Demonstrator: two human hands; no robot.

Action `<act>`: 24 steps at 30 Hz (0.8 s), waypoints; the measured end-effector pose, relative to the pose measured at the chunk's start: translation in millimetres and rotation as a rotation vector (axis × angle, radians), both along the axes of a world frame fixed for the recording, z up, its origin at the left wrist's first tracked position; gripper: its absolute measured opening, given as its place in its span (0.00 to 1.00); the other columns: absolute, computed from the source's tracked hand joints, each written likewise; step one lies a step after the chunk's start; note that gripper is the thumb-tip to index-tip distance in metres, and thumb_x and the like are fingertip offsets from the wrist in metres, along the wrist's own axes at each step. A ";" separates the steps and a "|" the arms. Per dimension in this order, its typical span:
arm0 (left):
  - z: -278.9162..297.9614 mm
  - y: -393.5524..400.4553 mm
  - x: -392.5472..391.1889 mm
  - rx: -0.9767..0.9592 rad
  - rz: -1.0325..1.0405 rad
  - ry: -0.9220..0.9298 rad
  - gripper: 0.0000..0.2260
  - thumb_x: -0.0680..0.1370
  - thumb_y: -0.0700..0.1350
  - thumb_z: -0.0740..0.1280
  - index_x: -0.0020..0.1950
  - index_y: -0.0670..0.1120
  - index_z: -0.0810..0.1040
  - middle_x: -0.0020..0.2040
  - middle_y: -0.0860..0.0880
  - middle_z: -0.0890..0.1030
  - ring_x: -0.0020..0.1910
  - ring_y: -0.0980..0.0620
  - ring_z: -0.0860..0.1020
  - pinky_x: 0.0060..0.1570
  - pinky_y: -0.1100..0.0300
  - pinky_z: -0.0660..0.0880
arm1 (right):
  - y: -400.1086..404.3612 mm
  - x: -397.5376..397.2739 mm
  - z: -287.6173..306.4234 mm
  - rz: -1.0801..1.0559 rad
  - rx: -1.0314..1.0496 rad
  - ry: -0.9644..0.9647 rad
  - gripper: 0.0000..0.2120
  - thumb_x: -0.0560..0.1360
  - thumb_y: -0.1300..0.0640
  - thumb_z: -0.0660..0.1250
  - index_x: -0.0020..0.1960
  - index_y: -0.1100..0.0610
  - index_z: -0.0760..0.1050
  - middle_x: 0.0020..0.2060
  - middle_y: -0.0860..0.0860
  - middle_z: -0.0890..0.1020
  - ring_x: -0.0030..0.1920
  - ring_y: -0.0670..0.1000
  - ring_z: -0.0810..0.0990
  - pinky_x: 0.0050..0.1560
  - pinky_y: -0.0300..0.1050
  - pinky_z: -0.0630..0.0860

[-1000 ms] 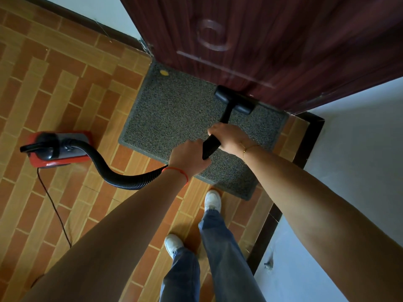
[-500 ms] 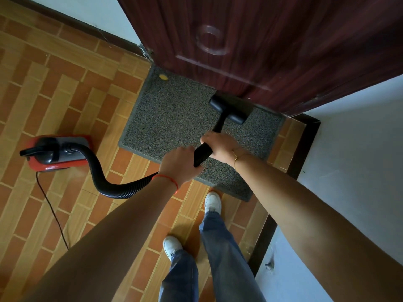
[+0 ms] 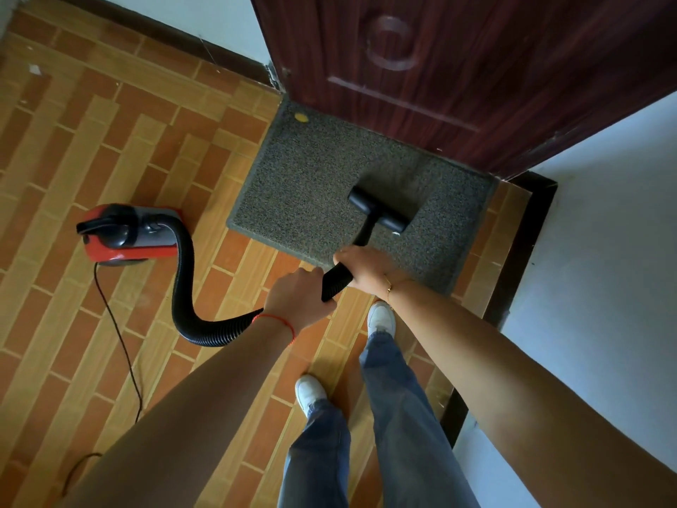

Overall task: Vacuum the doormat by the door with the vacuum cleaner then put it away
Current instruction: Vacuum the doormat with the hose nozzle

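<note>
Both hands on black vacuum wand (image 3: 339,275), fingers curled fully round it, no gap visible between palm and tube. Left hand (image 3: 298,299) lower on wand, gripping near junction with ribbed hose (image 3: 185,284); red string bracelet (image 3: 280,322) at wrist. Right hand (image 3: 364,267) just above and ahead of left, wrapped round upper section of wand; thin gold bracelet (image 3: 388,287) at wrist. Hands close together, not touching, short black length of wand showing between. Nozzle head (image 3: 377,210) flat on grey doormat (image 3: 311,185), roughly mid-mat, toward right half, set crosswise to wand. Doormat lying on orange brick-pattern floor (image 3: 110,148), far edge against dark red door (image 3: 458,67); small yellow spot (image 3: 301,117) near far left corner of mat. Red and black vacuum cleaner (image 3: 128,232) standing on floor left of mat, apart from it, hose curving down from body and back up to left hand. Black power cord (image 3: 117,331) trailing from body toward lower left. White shoes (image 3: 381,319) and blue jeans (image 3: 403,416) below hands, forward shoe near mat's near edge. White wall (image 3: 604,251) at right.
</note>
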State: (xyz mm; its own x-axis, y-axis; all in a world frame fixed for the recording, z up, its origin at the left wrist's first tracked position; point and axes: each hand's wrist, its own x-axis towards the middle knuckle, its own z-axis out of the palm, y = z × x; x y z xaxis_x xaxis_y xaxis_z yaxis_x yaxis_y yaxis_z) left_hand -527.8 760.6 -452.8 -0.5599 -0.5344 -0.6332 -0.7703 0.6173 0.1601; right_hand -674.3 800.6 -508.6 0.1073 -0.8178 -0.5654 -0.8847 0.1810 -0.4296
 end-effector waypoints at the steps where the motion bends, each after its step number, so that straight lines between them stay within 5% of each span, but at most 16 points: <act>1: -0.1 4.1 10.5 0.002 -0.003 0.001 0.13 0.75 0.54 0.64 0.53 0.46 0.74 0.33 0.52 0.69 0.31 0.51 0.72 0.28 0.60 0.65 | 5.8 10.3 -2.1 -0.008 -0.012 0.000 0.02 0.77 0.58 0.62 0.46 0.55 0.70 0.48 0.52 0.79 0.46 0.55 0.81 0.38 0.44 0.68; 24: 15.0 70.6 183.4 0.000 -0.072 -0.069 0.13 0.76 0.53 0.63 0.56 0.47 0.73 0.34 0.52 0.71 0.32 0.51 0.74 0.31 0.60 0.72 | 82.2 189.0 -6.8 -0.066 -0.047 -0.041 0.04 0.77 0.56 0.63 0.48 0.57 0.72 0.48 0.54 0.79 0.45 0.56 0.81 0.38 0.44 0.69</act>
